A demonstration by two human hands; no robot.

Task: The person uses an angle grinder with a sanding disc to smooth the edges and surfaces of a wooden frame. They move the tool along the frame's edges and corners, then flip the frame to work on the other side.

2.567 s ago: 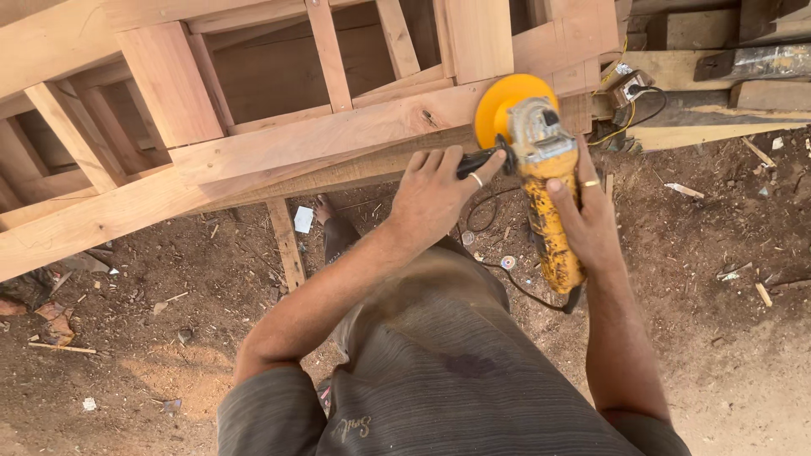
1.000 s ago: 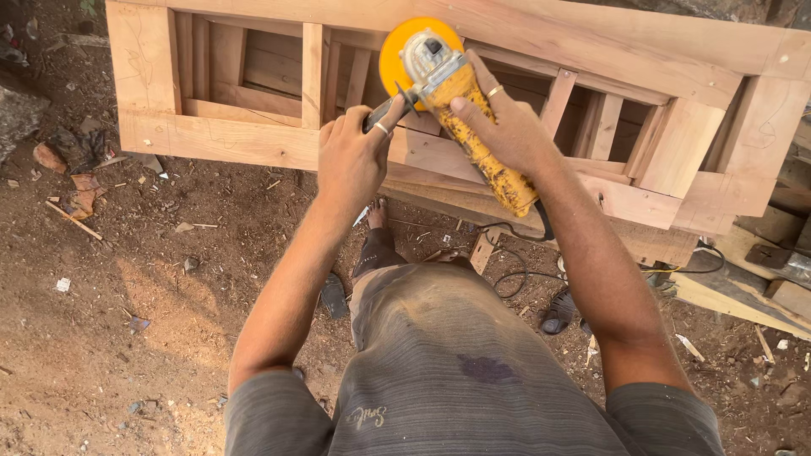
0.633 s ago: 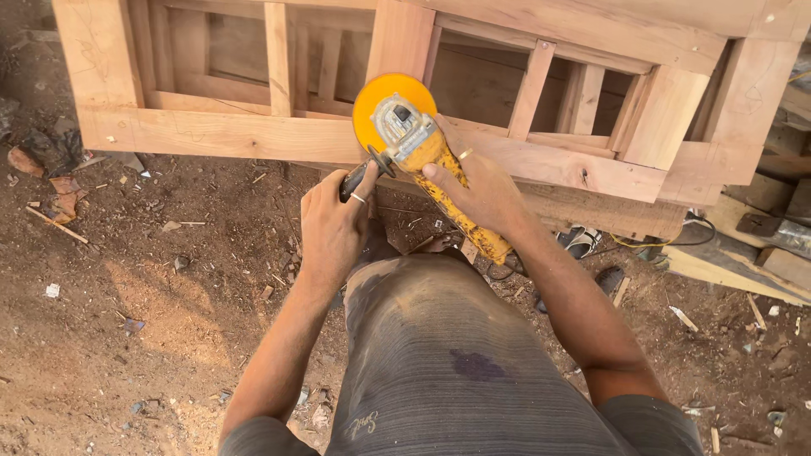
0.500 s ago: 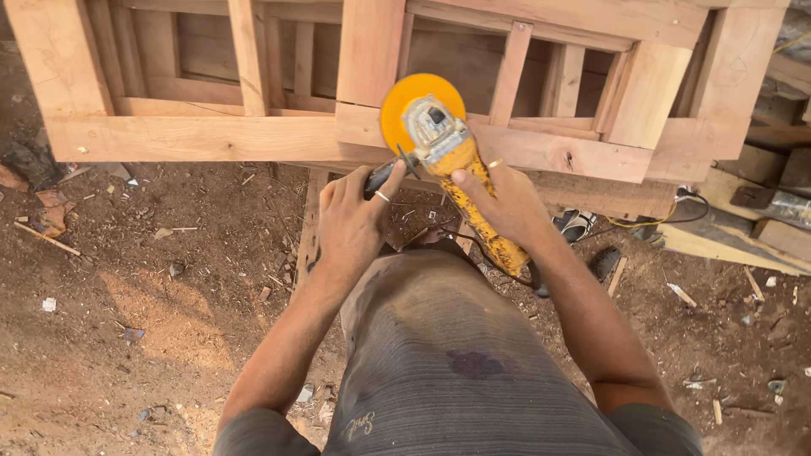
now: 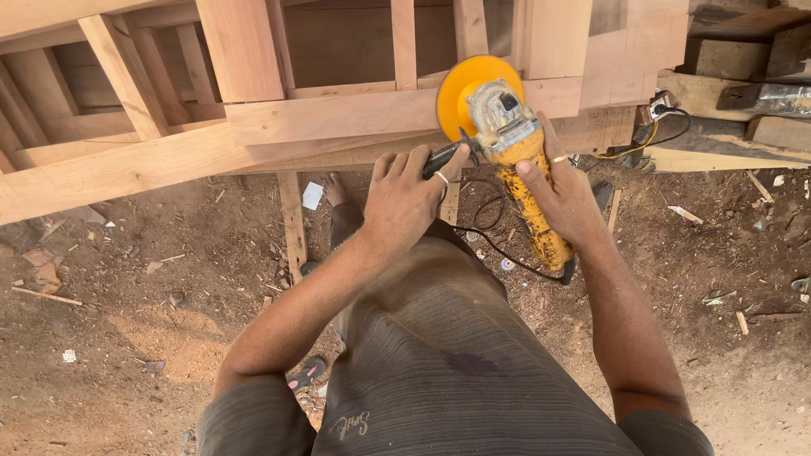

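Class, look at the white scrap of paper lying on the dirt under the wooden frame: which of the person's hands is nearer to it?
Left. The left hand is just right of the paper scrap; the right hand is farther right, on the grinder's yellow body.

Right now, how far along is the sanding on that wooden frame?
Done: the pale wooden slatted frame is assembled, and sawdust covers the dirt floor. In hand: the yellow corded angle grinder, left hand on its black side handle, right hand around the body, disc at the front rail. Left: cannot tell; no clear sanded and unsanded areas show.
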